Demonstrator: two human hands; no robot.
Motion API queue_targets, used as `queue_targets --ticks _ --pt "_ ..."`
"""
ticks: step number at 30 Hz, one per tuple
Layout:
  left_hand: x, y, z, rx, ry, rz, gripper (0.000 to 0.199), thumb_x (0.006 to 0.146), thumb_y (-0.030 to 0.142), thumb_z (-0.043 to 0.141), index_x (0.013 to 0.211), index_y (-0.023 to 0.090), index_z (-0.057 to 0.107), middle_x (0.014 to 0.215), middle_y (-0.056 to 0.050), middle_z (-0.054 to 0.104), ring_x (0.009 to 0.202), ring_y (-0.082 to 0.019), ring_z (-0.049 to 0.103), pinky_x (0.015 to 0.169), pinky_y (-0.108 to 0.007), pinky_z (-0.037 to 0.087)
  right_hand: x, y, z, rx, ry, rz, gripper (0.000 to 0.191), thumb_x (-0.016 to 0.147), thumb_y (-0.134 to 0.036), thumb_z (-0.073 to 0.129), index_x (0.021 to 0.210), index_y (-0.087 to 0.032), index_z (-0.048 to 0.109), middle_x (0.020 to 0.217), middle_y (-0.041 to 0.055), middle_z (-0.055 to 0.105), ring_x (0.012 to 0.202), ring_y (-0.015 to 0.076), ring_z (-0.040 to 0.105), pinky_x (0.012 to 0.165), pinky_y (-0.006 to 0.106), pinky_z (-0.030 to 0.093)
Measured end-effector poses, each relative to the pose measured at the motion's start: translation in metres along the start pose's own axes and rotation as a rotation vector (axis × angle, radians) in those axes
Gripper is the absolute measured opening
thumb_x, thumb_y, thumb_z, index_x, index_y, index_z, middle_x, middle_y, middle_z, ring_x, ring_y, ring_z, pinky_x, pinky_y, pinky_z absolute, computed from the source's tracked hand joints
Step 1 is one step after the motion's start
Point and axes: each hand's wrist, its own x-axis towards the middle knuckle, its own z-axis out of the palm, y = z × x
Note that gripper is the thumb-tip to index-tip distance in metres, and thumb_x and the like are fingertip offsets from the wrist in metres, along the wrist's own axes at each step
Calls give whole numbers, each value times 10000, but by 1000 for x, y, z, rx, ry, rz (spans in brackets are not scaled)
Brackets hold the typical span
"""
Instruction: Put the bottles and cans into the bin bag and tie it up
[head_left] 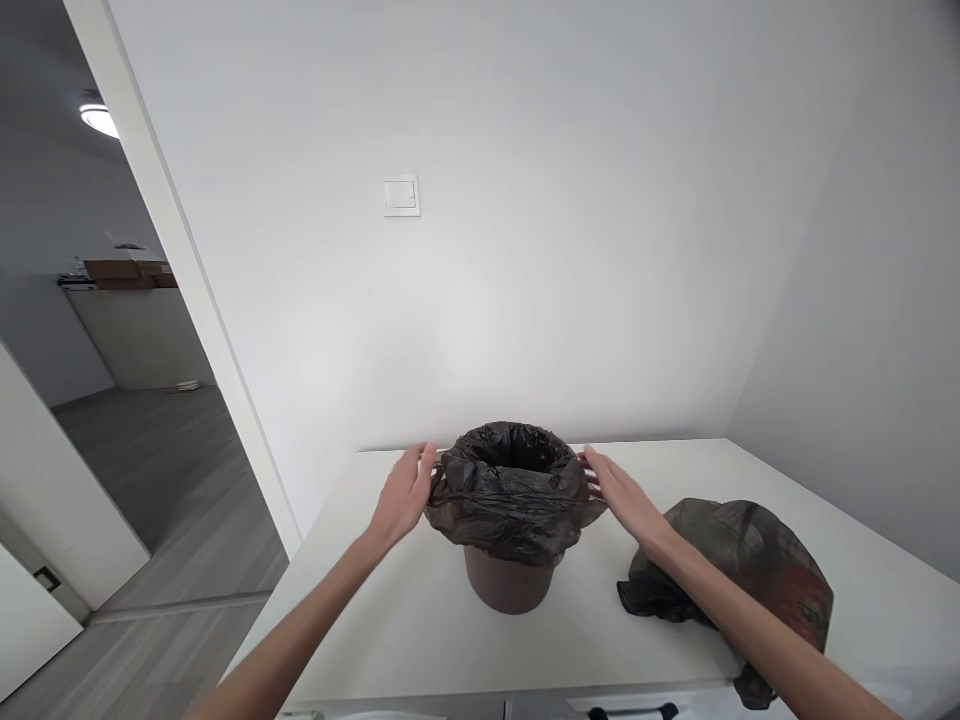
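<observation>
A black plastic garbage bag (pixel 510 520) lines a small brown trash bin (pixel 510 582). Its top is folded outward over the rim, and the mouth gapes upward. On the left side of the folded edge, my left hand (pixel 405 492) has its fingers at the plastic, with the thumb raised. My right hand (pixel 616 492) grips the opposite side, its fingers partly hidden behind the bag. Between the two hands, the bag's edge is drawn out sideways in taut horizontal creases. The bin stands upright on a white cabinet top (pixel 405 620).
Under my right forearm lies a second dark plastic bag (pixel 750 550), with something reddish showing through. A light switch (pixel 401 196) is on the white wall behind. To the left, a doorway opens onto a grey floor (pixel 172 480). Black handles (pixel 634 712) show at the cabinet front.
</observation>
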Motion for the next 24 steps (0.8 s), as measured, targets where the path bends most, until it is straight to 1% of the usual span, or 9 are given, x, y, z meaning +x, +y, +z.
queue_targets --ticks 3,5,9,10,12,15,19,22,24 --pt "-33 -6 2 91 262 196 493 1057 553 323 1291 231 614 1294 -99 700 1229 -282 614 1022 -439 483 -35 16 0 -201 321 -373 447 1014 -584 440 1275 -262 608 1336 124 659 1204 298 633 943 453 583" --pt "-56 -3 3 172 300 400 357 1059 448 398 1255 233 605 1254 -92 695 1184 -260 609 1008 -428 475 -53 31 1 -354 349 -587 380 1004 -496 515 1299 -268 585 1273 120 657 1134 285 633 854 416 602" --pt "-87 -3 11 359 106 791 171 1029 261 479 1038 223 646 991 -63 718 931 -228 619 852 -386 485 -71 54 3 -602 38 -801 469 1035 -317 470 1504 -309 463 1061 86 658 950 226 643 625 288 564" --pt "-91 -7 15 402 47 847 161 1022 237 490 1005 220 649 960 -59 715 902 -227 613 831 -385 480 -73 57 4 -638 0 -821 522 1039 -284 450 1557 -322 396 1034 75 654 915 212 640 604 273 551" --pt "-97 -19 22 477 -70 902 141 1010 221 520 989 216 659 953 -62 717 899 -234 612 824 -394 476 -74 62 4 -675 17 -860 579 1039 -240 439 1599 -324 314 1001 56 651 873 192 636 668 284 567" --pt "-105 -39 31 514 -216 879 143 1006 233 547 1041 225 685 1008 -69 730 958 -252 629 864 -415 485 -74 73 3 -741 70 -908 554 1031 -205 463 1566 -294 347 1010 50 669 890 188 653 846 352 576" --pt "-120 -56 38 331 -355 687 209 1025 252 514 1082 265 714 1057 -51 756 1047 -255 653 947 -425 496 -76 102 6 -1043 -97 -900 406 989 -145 494 1367 -270 571 1145 86 704 992 234 692 844 375 579" --pt "-129 -72 45 101 -325 425 263 1045 325 474 1104 293 728 1112 -45 760 1085 -243 670 993 -409 507 -81 111 10 -1215 -255 -858 377 898 -104 594 1248 -235 643 1218 97 721 1054 278 717 892 414 587" --pt "-132 -89 48 -7 -227 243 318 1054 405 437 1087 292 732 1150 -53 753 1100 -245 676 989 -394 520 -89 99 12 -1239 -293 -840 337 893 -108 608 1200 -235 664 1169 80 747 1019 278 735 871 408 594"
